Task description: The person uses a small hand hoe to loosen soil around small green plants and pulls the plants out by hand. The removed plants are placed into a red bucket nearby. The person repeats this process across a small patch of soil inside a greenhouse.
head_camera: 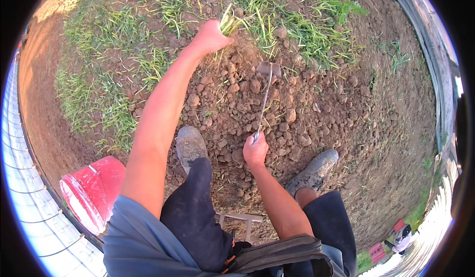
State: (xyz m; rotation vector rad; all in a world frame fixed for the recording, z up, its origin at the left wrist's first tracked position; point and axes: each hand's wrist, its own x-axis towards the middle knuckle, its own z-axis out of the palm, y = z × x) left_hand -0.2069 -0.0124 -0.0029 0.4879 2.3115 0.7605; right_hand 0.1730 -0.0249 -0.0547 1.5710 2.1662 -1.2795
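Observation:
My left hand is stretched out towards the top middle, closed around a bunch of green stalks. Thin, root-like strands hang below that hand over the soil. In my right hand, between my feet, is the handle of a hoe. The flat metal blade of the hoe rests on the crumbly soil, to the right of and a little below my left hand. Cut or pulled green stalks lie on the ground around the blade's far side.
My shoes stand on cloddy soil. A red bucket is tilted at the lower left. More green plants cover the ground at upper left. A small wooden frame is beneath me. Another person is far off at lower right.

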